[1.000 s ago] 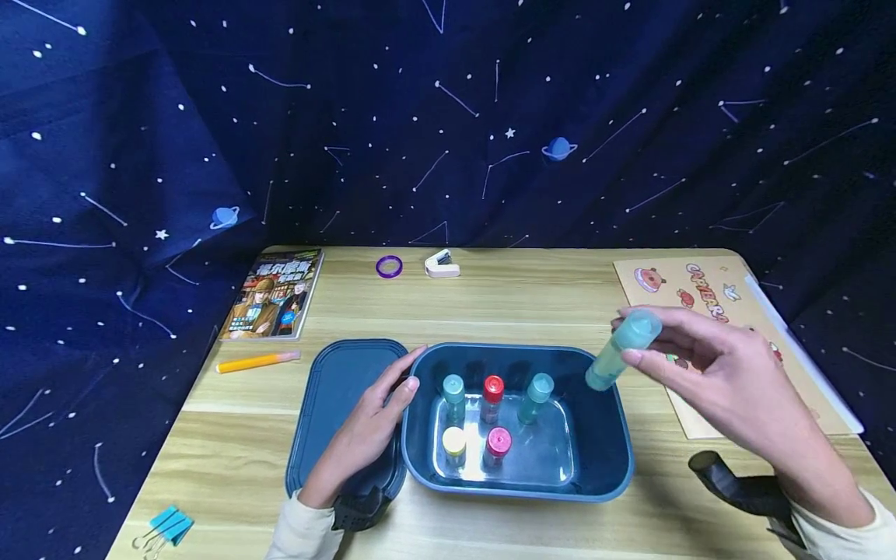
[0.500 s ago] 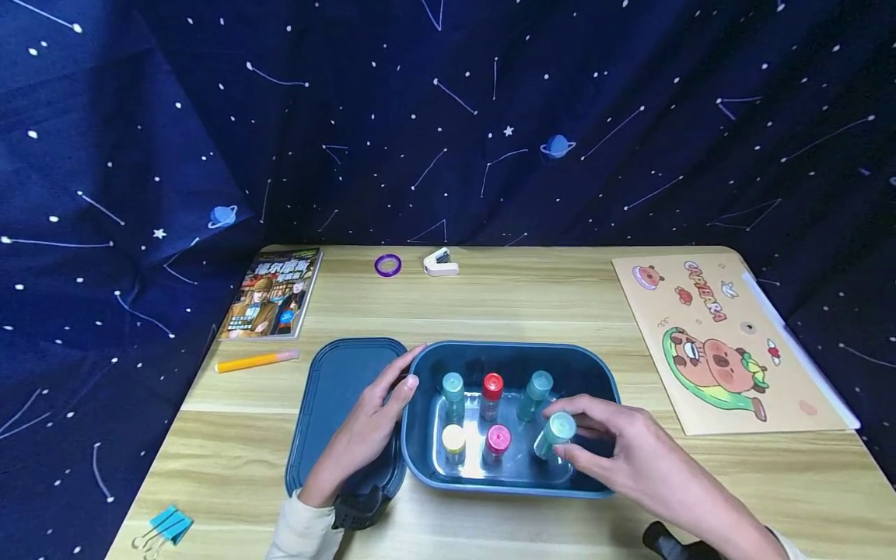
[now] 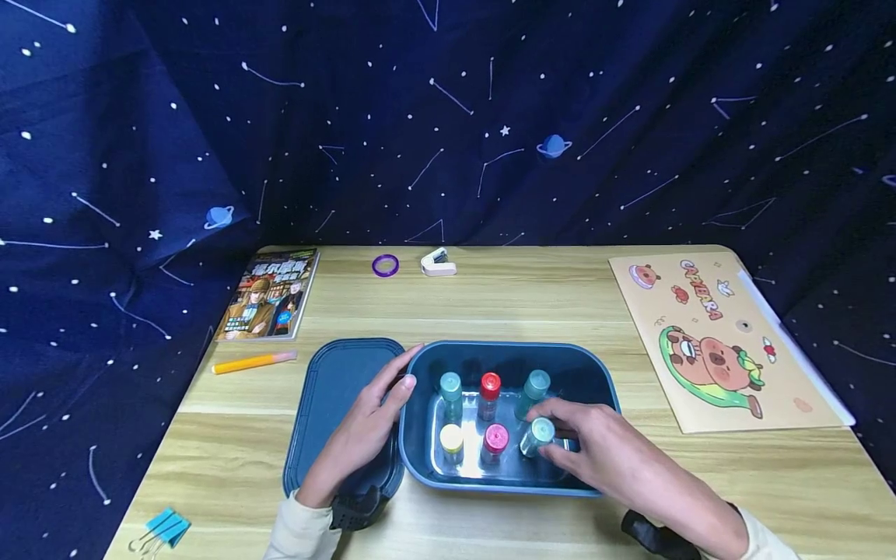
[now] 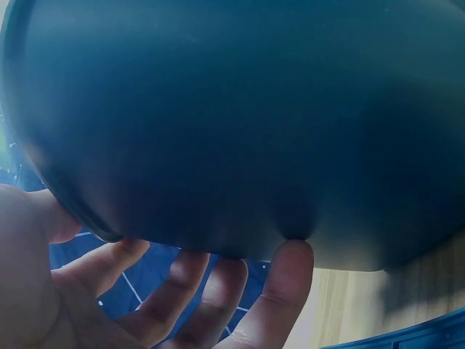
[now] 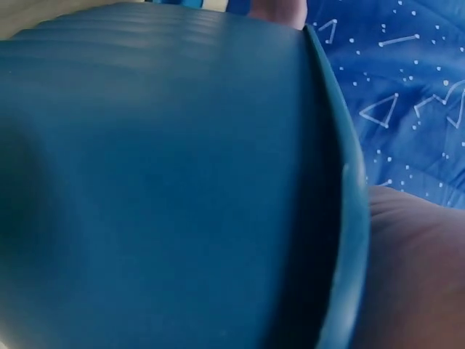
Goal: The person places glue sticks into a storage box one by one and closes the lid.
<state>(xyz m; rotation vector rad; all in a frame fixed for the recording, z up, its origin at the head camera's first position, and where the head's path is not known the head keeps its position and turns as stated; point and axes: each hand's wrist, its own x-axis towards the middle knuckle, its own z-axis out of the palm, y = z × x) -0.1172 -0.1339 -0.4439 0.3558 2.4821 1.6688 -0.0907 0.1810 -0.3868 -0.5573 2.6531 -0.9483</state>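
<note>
A dark blue plastic box [image 3: 514, 486] stands on the table with small capped bottles in it. In the head view my right hand [image 3: 595, 443] reaches over its right side and pinches a clear bottle with a teal cap [image 3: 539, 435] between thumb and fingers, slightly tilted near the front. Behind that stands another teal-capped bottle [image 3: 535, 389]. A red-capped bottle [image 3: 490, 393], a third teal-capped bottle [image 3: 451, 393], a yellow-capped bottle [image 3: 452, 443] and a pink-capped bottle [image 3: 495, 443] stand to the left. My left hand [image 3: 367, 420] rests against the box's left end, fingertips [image 4: 290, 258] on its outer wall.
A dark blue lid [image 3: 329, 404] lies under my left arm. A book [image 3: 269, 295], an orange pen [image 3: 252, 362] and blue binder clips [image 3: 166, 529] are on the left. A purple ring [image 3: 386, 265] and white stapler [image 3: 438, 263] sit behind; a cartoon folder [image 3: 724, 342] lies right.
My right hand has carried the teal-capped bottle from above the box's right rim leftward and down into the box, beside the pink-capped one. My left hand has stayed against the box.
</note>
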